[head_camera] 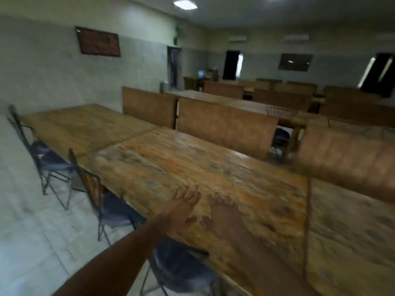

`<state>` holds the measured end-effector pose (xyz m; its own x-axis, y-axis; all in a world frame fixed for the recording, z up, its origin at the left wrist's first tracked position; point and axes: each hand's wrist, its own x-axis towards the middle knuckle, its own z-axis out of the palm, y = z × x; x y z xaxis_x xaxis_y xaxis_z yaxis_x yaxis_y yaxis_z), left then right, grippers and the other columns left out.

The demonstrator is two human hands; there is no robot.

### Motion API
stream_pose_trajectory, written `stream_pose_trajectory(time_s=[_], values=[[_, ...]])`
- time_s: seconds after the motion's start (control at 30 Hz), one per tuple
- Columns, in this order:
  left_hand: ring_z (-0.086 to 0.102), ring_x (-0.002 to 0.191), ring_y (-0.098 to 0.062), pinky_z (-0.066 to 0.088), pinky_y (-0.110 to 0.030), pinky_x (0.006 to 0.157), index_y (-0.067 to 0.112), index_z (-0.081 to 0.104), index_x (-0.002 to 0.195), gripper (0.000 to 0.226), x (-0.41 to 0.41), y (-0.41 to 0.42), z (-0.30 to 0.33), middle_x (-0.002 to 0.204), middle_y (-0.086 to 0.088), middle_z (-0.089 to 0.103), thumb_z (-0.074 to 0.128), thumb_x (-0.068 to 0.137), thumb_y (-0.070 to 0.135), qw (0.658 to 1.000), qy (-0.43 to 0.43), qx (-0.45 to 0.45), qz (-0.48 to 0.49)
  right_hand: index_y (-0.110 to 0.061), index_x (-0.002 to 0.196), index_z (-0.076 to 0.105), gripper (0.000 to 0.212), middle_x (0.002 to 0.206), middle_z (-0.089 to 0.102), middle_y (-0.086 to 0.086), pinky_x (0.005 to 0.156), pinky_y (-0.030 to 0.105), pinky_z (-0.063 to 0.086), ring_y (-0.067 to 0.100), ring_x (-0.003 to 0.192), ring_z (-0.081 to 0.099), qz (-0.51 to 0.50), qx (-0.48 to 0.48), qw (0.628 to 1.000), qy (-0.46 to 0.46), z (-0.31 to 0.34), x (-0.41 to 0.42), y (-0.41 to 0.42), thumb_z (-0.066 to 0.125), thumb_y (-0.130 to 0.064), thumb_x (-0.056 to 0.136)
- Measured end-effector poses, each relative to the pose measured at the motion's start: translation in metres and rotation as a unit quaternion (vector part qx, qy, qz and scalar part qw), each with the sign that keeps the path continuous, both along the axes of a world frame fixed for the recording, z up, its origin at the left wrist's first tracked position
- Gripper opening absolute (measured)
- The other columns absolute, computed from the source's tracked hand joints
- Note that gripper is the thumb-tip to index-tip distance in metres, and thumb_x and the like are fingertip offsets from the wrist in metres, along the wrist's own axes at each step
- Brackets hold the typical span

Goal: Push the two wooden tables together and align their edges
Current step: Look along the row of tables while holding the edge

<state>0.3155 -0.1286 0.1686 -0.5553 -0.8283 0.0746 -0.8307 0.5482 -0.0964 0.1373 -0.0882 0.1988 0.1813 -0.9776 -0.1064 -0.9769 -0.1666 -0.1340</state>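
Three worn wooden tables stand in a row. The far-left table meets the middle table along a thin seam, with their near edges slightly offset. A third table adjoins the middle one on the right along a dark narrow gap. My left hand lies flat on the middle table near its front edge, fingers spread. My right hand rests flat just beside it, blurred by motion. Neither hand holds anything.
Dark metal chairs are tucked along the tables' near side over a pale tiled floor. Upright wooden panels stand along the far edges. More rows of tables fill the room behind.
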Motion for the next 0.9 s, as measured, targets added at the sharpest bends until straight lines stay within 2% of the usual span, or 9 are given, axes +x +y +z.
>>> stream_pose_trajectory(time_s=[0.2,0.43,0.57,0.73,0.9], values=[[-0.006,0.152,-0.037,0.004,-0.06,0.119,0.015,0.003,0.157,0.077,0.185,-0.035,0.029,0.167,-0.011,-0.01,0.032,0.1,0.056,0.998,0.018,-0.03,0.055,-0.021,0.158,0.011,0.075,0.168,0.009,0.008,0.118,0.057,0.019,0.04,0.151,0.01,0.079,-0.037,0.996,0.017,0.029,0.186,-0.064,0.044,-0.051,0.099],[-0.005,0.152,-0.036,0.004,-0.062,0.119,0.017,0.005,0.157,0.077,0.408,-0.063,0.057,0.167,-0.012,-0.007,0.04,0.098,0.053,0.985,0.026,-0.019,0.169,-0.021,0.158,0.014,0.072,0.167,0.012,0.009,0.117,0.059,0.018,0.04,0.151,0.013,0.168,-0.051,0.984,-0.023,0.054,0.413,-0.129,0.045,-0.049,0.099],[-0.002,0.152,-0.038,0.008,-0.064,0.119,0.017,0.005,0.157,0.078,0.484,-0.085,0.062,0.167,-0.013,-0.003,0.04,0.098,0.054,0.979,0.041,-0.04,0.197,-0.02,0.156,0.017,0.07,0.165,0.018,0.009,0.115,0.058,0.023,0.039,0.149,0.018,0.194,-0.066,0.979,-0.023,0.054,0.494,-0.166,0.047,-0.045,0.098],[-0.007,0.152,-0.036,0.003,-0.063,0.119,0.021,-0.003,0.157,0.083,0.587,-0.143,0.039,0.167,-0.009,-0.005,0.043,0.097,0.056,0.972,0.045,-0.026,0.23,-0.023,0.151,0.028,0.063,0.16,0.029,0.011,0.11,0.056,0.028,0.041,0.142,0.031,0.211,-0.07,0.974,-0.043,0.04,0.596,-0.247,0.048,-0.041,0.095],[-0.011,0.151,-0.036,0.0,-0.063,0.118,0.025,-0.006,0.156,0.082,0.678,-0.229,0.016,0.167,-0.009,-0.007,0.038,0.096,0.06,0.969,0.028,-0.004,0.244,-0.017,0.153,0.023,0.067,0.163,0.022,0.013,0.111,0.057,0.03,0.042,0.143,0.028,0.19,-0.044,0.98,-0.043,0.005,0.674,-0.358,0.046,-0.046,0.097]])
